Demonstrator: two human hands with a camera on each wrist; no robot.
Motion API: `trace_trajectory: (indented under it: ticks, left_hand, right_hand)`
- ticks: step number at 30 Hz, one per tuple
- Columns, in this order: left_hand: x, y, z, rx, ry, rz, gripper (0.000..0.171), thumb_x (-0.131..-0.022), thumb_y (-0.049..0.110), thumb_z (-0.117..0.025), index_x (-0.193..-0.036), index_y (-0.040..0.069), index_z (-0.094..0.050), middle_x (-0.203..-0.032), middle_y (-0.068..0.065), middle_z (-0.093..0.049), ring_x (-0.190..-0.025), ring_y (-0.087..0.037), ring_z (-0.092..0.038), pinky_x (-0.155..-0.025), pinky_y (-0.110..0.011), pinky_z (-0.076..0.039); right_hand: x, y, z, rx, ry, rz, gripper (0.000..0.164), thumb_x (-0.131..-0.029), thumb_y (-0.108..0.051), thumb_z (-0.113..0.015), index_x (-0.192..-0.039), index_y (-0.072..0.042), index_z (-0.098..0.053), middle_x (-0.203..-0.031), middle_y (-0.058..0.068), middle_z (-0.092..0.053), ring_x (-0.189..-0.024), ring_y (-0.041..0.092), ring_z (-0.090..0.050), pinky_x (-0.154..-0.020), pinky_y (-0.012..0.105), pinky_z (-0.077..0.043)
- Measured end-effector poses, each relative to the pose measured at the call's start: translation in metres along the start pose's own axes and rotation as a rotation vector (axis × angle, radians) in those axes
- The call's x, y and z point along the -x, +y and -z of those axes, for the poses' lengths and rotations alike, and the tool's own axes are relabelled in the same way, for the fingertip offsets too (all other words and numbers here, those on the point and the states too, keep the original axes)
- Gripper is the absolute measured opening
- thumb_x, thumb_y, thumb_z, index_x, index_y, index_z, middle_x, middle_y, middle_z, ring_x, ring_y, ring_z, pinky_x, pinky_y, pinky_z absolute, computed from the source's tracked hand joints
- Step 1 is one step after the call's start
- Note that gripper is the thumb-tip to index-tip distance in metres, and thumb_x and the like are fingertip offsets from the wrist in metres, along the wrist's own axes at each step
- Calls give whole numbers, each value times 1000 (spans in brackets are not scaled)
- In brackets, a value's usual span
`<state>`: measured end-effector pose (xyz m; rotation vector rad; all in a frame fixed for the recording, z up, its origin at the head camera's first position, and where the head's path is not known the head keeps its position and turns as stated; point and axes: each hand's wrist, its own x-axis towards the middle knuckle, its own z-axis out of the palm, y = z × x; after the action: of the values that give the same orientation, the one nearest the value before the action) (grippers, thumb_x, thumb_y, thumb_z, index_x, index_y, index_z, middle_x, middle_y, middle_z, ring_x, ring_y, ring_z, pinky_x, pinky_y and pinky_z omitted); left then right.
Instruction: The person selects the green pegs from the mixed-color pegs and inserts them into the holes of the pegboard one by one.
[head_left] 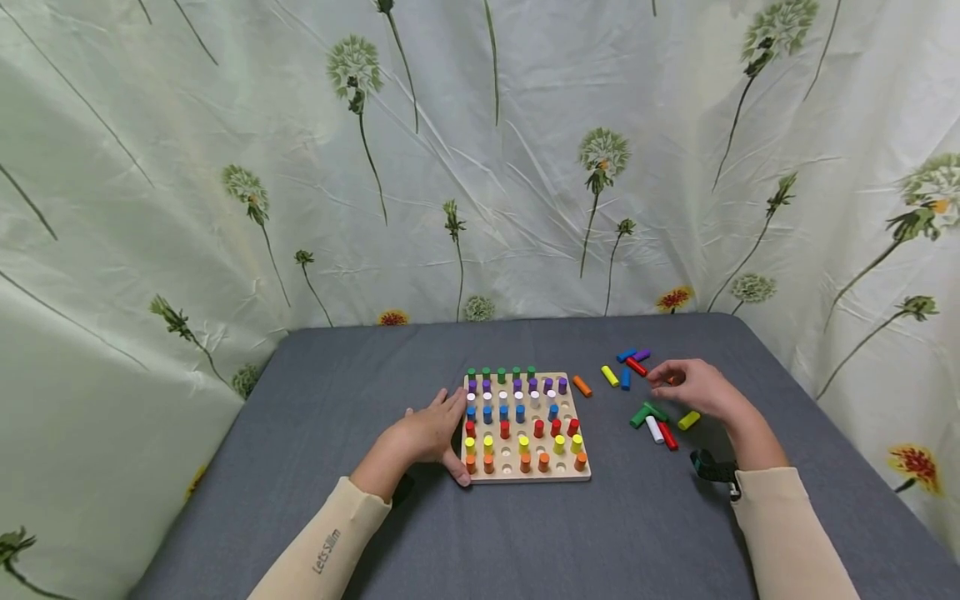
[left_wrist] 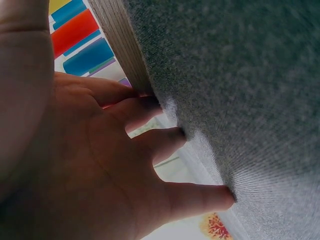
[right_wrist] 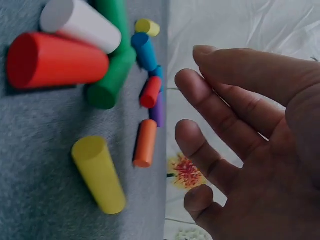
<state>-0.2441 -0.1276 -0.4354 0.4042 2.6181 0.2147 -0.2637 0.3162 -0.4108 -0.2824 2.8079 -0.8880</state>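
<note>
A wooden pegboard (head_left: pixel 525 477) with rows of coloured pegs stands on the table. My left hand (head_left: pixel 427 429) rests along its left side, fingers spread and thumb at the near left corner. In the left wrist view the fingertips of the left hand (left_wrist: pixel 110 150) meet the grey cloth beside the board's edge. My right hand (head_left: pixel 697 387) hovers over the loose pegs at the right. In the right wrist view the right hand (right_wrist: pixel 250 135) has loosely bent fingers and holds nothing. An orange peg (right_wrist: pixel 146 143) lies near it, partly hidden by the hand in the head view.
Loose pegs lie right of the board: an orange peg (head_left: pixel 582 386), a yellow peg (head_left: pixel 688 420), a white peg (head_left: pixel 655 430), a green peg (head_left: pixel 640 416) and several others. A grey cloth (head_left: pixel 360 367) covers the table. A flowered curtain (head_left: pixel 525 208) hangs behind.
</note>
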Motion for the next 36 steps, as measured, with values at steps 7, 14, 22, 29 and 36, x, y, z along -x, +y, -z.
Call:
trace_trajectory:
  ticks: [7,14,22,29,36]
  left_hand:
    - [1,1,0,-7,3,-6,144,-69,62,-94,-172,12,-7,-181,-7,-10,-168,-32,-10,-124,-75,-25]
    - [2,2,1,-5,6,-4,144,-69,62,-94,-172,12,-7,-181,-7,-11,-168,-33,-10,-124,-75,-24]
    - [1,1,-1,-4,11,-6,144,-68,63,-93,-172,13,-9,-181,-7,-12,-168,-33,-9,-123,-76,-24]
    - [0,0,-2,0,13,-8,144,-67,63,-93,-172,12,-10,-181,-7,-13,-168,-33,-10,-123,-75,-24]
    - [1,0,-2,0,15,-1,143,-68,64,-93,-172,12,-10,-181,-7,-12,-168,-33,-10,-124,-75,-24]
  right_hand:
    - [-8,12,-6,-19,-82,-36,30,-96,-13,-75,-120,4,-71,-113,18,-76,-102,27,-69,-77,32,-52]
    - [-11,13,-10,-7,-102,-69,28,-93,-9,-78,-117,5,-71,-109,17,-74,-97,25,-67,-75,33,-52]
    - [-14,11,-19,45,-72,-110,23,-93,-8,-75,-113,4,-71,-103,13,-72,-90,23,-64,-72,33,-51]
    - [-16,7,-26,92,-40,-98,21,-93,-7,-70,-112,2,-71,-102,14,-71,-81,21,-58,-68,33,-47]
    - [-15,3,-27,53,3,-38,21,-95,-9,-69,-114,0,-71,-98,11,-69,-78,20,-56,-65,33,-46]
